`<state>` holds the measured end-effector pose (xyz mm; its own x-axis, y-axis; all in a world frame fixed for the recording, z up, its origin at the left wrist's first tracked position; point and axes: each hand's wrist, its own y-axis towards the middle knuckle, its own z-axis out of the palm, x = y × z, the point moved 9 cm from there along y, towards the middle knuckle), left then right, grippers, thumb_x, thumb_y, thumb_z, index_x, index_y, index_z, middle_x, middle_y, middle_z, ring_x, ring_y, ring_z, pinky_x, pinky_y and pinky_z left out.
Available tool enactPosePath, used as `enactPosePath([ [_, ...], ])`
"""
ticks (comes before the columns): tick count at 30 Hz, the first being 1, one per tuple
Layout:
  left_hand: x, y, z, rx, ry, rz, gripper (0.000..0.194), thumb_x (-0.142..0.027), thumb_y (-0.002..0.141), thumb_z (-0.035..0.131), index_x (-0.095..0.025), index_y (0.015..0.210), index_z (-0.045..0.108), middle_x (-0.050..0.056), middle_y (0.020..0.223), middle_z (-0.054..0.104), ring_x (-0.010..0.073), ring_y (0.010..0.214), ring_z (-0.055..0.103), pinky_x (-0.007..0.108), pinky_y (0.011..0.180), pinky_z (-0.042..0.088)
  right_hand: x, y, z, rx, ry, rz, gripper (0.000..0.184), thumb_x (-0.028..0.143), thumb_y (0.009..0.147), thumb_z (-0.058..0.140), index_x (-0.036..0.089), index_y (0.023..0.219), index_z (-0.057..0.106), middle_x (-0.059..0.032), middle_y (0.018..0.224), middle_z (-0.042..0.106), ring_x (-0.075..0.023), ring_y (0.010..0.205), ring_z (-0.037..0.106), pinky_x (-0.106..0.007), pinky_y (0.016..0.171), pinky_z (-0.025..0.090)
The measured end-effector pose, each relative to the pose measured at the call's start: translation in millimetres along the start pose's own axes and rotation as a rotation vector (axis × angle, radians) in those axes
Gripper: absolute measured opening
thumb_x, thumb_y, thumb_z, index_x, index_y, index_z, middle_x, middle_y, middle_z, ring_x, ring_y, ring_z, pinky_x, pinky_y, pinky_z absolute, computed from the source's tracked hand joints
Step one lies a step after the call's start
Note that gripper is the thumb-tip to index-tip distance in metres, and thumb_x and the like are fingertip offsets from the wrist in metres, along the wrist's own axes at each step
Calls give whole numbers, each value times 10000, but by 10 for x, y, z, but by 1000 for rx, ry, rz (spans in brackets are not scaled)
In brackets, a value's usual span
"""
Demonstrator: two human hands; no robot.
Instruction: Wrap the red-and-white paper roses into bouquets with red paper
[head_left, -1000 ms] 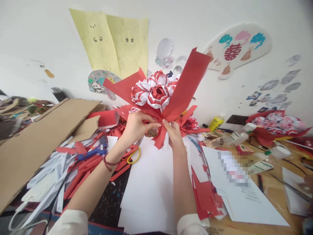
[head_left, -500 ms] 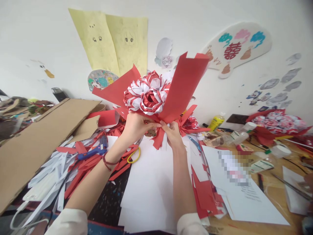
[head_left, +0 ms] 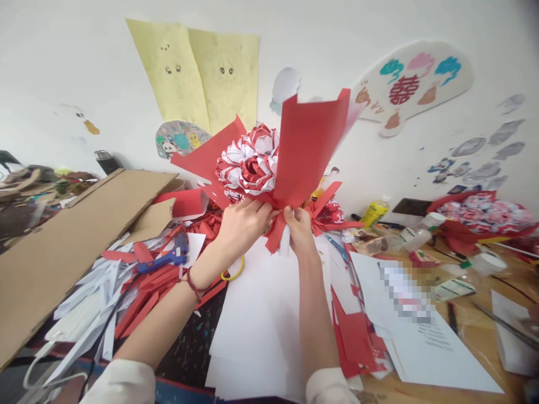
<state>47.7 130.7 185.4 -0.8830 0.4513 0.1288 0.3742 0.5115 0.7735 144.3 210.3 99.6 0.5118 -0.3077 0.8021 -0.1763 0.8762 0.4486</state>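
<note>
A bouquet of folded red-and-white paper flowers [head_left: 251,163] is held upright above the table, partly wrapped in stiff red paper [head_left: 308,154]. My left hand [head_left: 246,223] is closed at the gathered neck of the wrap, its fingertips partly hidden behind the knuckles. Around the same neck, on the right, my right hand [head_left: 300,227] grips the bouquet with its thumb pressed on the red paper. Below the hands hang a red paper tail [head_left: 275,234] and the white rolled stem [head_left: 285,241].
White sheets [head_left: 256,320] lie beneath my arms. On the left are a blue glue gun [head_left: 165,259], paper strips [head_left: 138,300] and a cardboard sheet [head_left: 84,241]. To the right stand another bouquet [head_left: 484,216], a yellow bottle [head_left: 376,211] and a printed sheet [head_left: 442,353].
The front red paper flap has swung left, covering the right side of the flowers. My left hand has turned palm-down, knuckles up, at the neck; my right hand keeps its grip.
</note>
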Motion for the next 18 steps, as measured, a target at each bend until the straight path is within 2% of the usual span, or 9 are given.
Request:
enactPosePath([
  [4,-93,2,21,-53,0,24,340,-277,983,420,-154,723,602,61,688,616,169,672,551,286,560,306,12,10,-25,-61,-26,-24,404,534,813,680,150,938,664,-67,935,700,-216,921,661,-310,817,526],
  [8,-52,-53,41,-151,-63,-91,287,-230,985,402,-162,777,589,54,715,605,160,671,537,278,612,353,12,11,-6,-172,-63,-59,460,593,770,683,159,920,649,-59,875,696,-227,922,657,-309,799,532],
  [11,-19,-121,30,-218,-81,-156,240,-215,979,412,-166,828,593,47,731,601,160,696,541,270,632,373,23,-6,56,-220,-55,-122,415,558,796,669,167,929,642,-62,925,693,-214,940,646,-309,855,518],
  [18,82,-210,-15,-290,-269,-331,265,-225,973,403,-183,743,530,22,684,523,143,642,473,272,614,366,-37,-74,116,-327,-62,-187,374,518,832,640,152,910,641,-75,936,687,-203,897,644,-310,854,517],
])
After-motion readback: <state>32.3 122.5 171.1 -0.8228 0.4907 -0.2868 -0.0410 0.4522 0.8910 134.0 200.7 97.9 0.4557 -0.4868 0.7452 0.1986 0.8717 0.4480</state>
